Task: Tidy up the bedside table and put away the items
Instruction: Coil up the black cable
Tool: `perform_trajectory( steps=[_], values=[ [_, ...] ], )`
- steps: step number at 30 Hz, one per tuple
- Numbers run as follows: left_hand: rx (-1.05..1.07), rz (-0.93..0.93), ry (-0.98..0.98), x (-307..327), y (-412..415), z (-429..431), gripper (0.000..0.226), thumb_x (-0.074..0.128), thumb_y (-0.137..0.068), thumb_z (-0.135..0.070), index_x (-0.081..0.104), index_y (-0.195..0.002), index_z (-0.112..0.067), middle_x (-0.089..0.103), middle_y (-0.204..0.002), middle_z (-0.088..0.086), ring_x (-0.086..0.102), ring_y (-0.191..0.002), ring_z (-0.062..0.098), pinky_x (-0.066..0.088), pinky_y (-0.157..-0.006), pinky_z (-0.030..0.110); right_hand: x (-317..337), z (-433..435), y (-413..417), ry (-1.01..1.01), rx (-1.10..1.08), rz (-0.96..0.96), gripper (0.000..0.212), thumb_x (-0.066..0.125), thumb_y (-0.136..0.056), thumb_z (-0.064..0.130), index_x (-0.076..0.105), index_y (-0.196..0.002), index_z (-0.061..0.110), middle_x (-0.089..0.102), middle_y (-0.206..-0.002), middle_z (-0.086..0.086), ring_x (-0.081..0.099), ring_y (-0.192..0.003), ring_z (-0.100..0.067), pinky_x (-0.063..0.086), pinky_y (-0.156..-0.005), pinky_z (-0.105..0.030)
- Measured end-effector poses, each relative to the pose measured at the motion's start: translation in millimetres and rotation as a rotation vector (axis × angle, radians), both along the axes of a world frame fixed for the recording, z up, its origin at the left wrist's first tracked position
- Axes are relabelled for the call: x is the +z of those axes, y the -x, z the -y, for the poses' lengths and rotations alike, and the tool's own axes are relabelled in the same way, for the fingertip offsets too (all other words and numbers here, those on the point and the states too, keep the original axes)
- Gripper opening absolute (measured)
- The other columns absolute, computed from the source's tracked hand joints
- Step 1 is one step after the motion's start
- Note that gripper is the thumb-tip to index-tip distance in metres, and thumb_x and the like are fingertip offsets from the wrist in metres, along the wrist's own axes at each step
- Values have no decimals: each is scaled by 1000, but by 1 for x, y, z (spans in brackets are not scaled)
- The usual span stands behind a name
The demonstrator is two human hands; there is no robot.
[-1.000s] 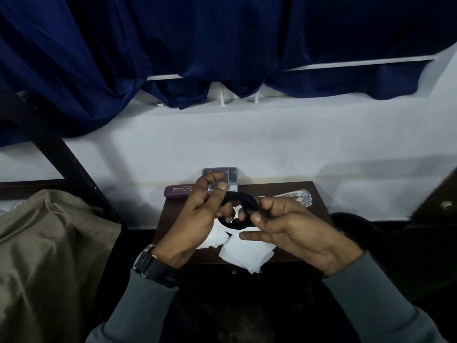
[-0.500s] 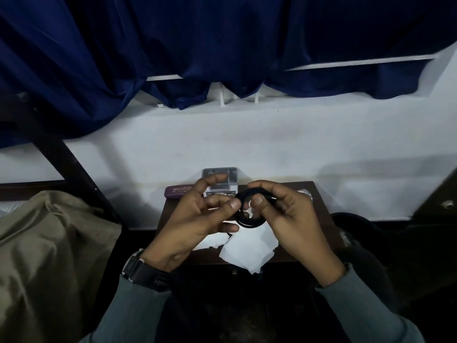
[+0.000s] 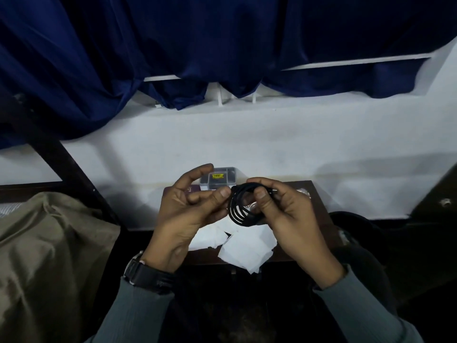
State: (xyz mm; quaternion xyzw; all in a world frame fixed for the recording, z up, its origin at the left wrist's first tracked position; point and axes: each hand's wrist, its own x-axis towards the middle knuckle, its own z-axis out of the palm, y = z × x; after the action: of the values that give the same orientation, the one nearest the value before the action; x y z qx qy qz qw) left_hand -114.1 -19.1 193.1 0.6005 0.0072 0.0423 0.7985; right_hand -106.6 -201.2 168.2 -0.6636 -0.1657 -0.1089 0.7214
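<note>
- A black cable (image 3: 243, 206) is wound into a neat coil of several loops and is held above the bedside table (image 3: 319, 194), not resting on it.
- The right hand (image 3: 289, 216) is closed on the coil, thumb pressing the loops from the front at their 3 o'clock side, fingers curled behind.
- The left hand (image 3: 188, 214) pinches thumb against fingers at the coil's 9 o'clock edge; it touches or nearly touches the loops, and I cannot tell whether it grips a loose end. Its forefinger is lifted free.
- Judgement: the coiling looks close to finished, but the cable has not yet been put away.
- Left on the table: crumpled white papers (image 3: 244, 248) at 6 o'clock from the coil, spilling over the near edge.
- A small clear box (image 3: 218, 178) with a yellow label stands at the far edge, at 11 o'clock from the coil, against the wall.
- A maroon case (image 3: 190, 189) lies just beside it, mostly hidden by the left hand.
- Something shiny and crinkled (image 3: 303, 191) shows at 3 o'clock behind the right hand; too hidden to identify.
- Judgement: the task is at an early to middle stage, with most items unsorted.
</note>
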Motion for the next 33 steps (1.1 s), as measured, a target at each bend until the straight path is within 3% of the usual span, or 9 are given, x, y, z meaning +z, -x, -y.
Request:
perform_trajectory(
  steps=[4, 8, 10, 13, 16, 20, 25, 29, 33],
  values=[
    [61, 13, 111, -1, 4, 8, 63, 86, -65, -20, 65, -124, -22, 79, -82, 7, 77, -76, 16, 62, -66, 29, -4, -7, 1, -50, -31, -8, 26, 56, -103, 13, 73, -111, 31, 80, -100, 3, 76, -92, -15, 64, -79, -38],
    [2, 21, 135, -3, 11, 24, 66, 85, -64, -27, 61, -125, -19, 81, -90, 3, 78, -84, 17, 62, -70, 29, -7, -11, 1, 7, -130, 49, 29, 53, -102, 13, 71, -113, 34, 78, -102, 11, 74, -92, -8, 58, -84, -27],
    [18, 47, 65, -5, 11, 29, 69, 86, -67, -18, 57, -130, -17, 81, -89, 2, 79, -83, 15, 61, -71, 24, -8, -11, 2, 75, -140, 84, 32, 53, -103, 10, 69, -115, 36, 77, -105, 15, 74, -96, -6, 55, -86, -20],
    [-17, 69, -8, -4, 8, 26, 49, 69, -92, -2, 48, -133, -20, 77, -79, 2, 76, -75, 17, 61, -76, 25, -10, -11, 5, 87, -102, 72, 33, 56, -103, 17, 70, -118, 43, 78, -107, 17, 74, -101, -5, 55, -86, -17],
    [-143, 38, 188, -2, 6, 23, 25, 48, -104, -6, 46, -126, -17, 61, -68, 0, 60, -61, 14, 55, -67, 24, -15, -9, 7, 88, -140, 36, 29, 59, -101, 31, 70, -125, 43, 79, -103, 12, 76, -95, -8, 62, -84, -32],
    [-76, 38, 320, -6, 4, 25, 5, 45, -107, -14, 50, -108, -14, 52, -68, -3, 47, -57, 10, 44, -55, 20, -19, -11, 13, 137, -184, 66, 33, 58, -99, 40, 66, -131, 45, 77, -104, 21, 75, -95, -5, 61, -88, -40],
    [-8, 48, 240, -10, 0, 31, 24, 51, -104, -15, 48, -126, -23, 55, -63, -2, 46, -53, 9, 51, -71, 30, -27, -14, 17, 18, -195, 37, 33, 60, -100, 35, 67, -131, 40, 78, -114, 9, 76, -103, -17, 63, -87, -47],
    [49, 138, 69, -11, -2, 37, 34, 45, -108, -9, 38, -135, -30, 60, -64, -5, 46, -52, 5, 51, -65, 25, -30, -16, 22, -7, -209, 27, 34, 60, -102, 30, 67, -133, 40, 79, -111, 6, 77, -101, -20, 61, -89, -52],
    [18, 87, 294, -8, -3, 30, 40, 43, -105, 2, 47, -129, -30, 60, -68, 2, 49, -50, 8, 51, -54, 25, -25, -19, 22, -107, -148, -58, 34, 68, -97, 21, 72, -126, 39, 79, -113, 2, 75, -109, -23, 58, -95, -55]
  ],
)
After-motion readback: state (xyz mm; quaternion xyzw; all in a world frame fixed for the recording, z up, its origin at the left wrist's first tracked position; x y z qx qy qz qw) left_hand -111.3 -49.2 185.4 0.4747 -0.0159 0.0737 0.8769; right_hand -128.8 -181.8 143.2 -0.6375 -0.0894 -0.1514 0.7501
